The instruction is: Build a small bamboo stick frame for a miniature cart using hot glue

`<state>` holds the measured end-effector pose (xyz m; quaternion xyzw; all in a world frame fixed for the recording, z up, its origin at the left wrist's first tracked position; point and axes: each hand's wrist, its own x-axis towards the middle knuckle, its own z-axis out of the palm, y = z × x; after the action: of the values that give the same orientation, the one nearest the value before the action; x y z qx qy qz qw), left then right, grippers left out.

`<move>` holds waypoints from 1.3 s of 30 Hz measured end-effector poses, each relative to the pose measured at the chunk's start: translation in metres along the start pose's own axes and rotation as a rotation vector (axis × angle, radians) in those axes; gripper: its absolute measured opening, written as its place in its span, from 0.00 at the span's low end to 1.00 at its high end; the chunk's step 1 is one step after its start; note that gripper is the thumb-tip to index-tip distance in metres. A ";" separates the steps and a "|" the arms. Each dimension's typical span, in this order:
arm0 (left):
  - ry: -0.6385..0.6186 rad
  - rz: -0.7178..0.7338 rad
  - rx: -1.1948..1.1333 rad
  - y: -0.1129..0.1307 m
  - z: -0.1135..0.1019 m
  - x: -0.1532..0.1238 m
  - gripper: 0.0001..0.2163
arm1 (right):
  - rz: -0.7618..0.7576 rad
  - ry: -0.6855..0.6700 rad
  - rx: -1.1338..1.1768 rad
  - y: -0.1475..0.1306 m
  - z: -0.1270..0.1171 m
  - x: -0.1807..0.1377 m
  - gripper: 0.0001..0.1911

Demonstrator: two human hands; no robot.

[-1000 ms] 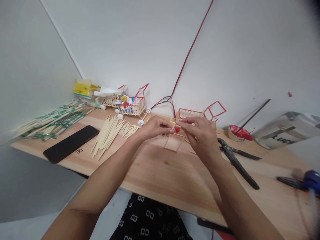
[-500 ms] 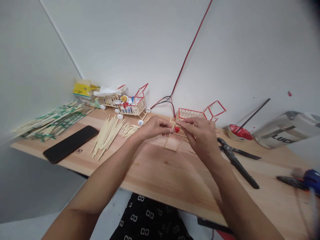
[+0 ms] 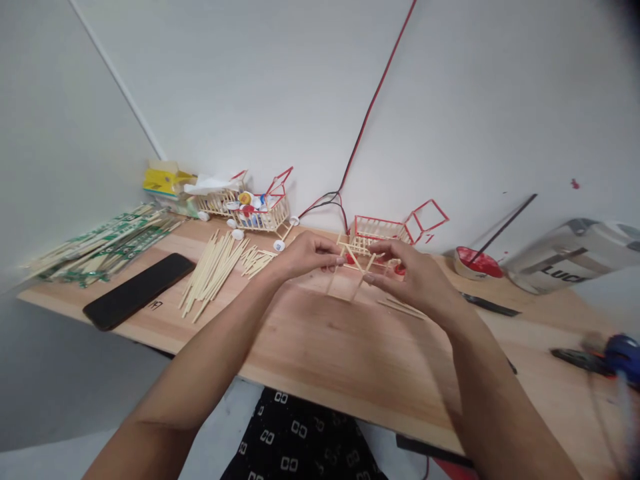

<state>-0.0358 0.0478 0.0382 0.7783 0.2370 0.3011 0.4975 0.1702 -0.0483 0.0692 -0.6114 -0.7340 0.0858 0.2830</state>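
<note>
A light frame of thin wooden sticks (image 3: 340,298) stands tilted above the tabletop between my hands, with a slanting stick across its upper part. My left hand (image 3: 311,257) pinches its left side between thumb and fingers. At the right side is my right hand (image 3: 413,272), thumb and forefinger spread apart around the frame's upper corner; whether the fingertips touch it is unclear. Just behind the frame, a small basket cart (image 3: 377,228) of sticks with red-painted rim and handle stands against the wall. Red round pieces show partly behind the frame and my right fingers.
Loose sticks (image 3: 213,273), short cut sticks (image 3: 257,260), a black phone (image 3: 139,290) and wrapped chopsticks (image 3: 115,243) lie left. Behind is a cart (image 3: 265,217) filled with bottle caps. Rightward are a bowl of red paint (image 3: 477,263), a pliers handle (image 3: 493,305) and a container (image 3: 565,263).
My right hand has shifted right from the frame's top, and its fingers have spread. The slanting stick now shows plainly. My right arm now covers most of the pliers.
</note>
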 end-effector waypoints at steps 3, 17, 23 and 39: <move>-0.002 -0.003 -0.008 0.000 0.000 0.000 0.14 | 0.079 -0.068 0.011 0.002 0.003 -0.001 0.20; -0.021 0.002 -0.054 -0.001 0.001 0.000 0.13 | -0.024 -0.067 0.146 0.007 0.032 0.003 0.16; -0.024 0.025 -0.057 -0.002 0.001 0.001 0.13 | 0.030 -0.002 0.253 0.000 0.040 0.005 0.08; -0.014 0.010 -0.048 -0.002 0.002 0.000 0.15 | -0.044 0.177 0.167 0.000 0.028 0.008 0.07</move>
<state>-0.0344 0.0478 0.0355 0.7693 0.2222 0.3037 0.5162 0.1547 -0.0351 0.0487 -0.5749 -0.7095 0.0859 0.3984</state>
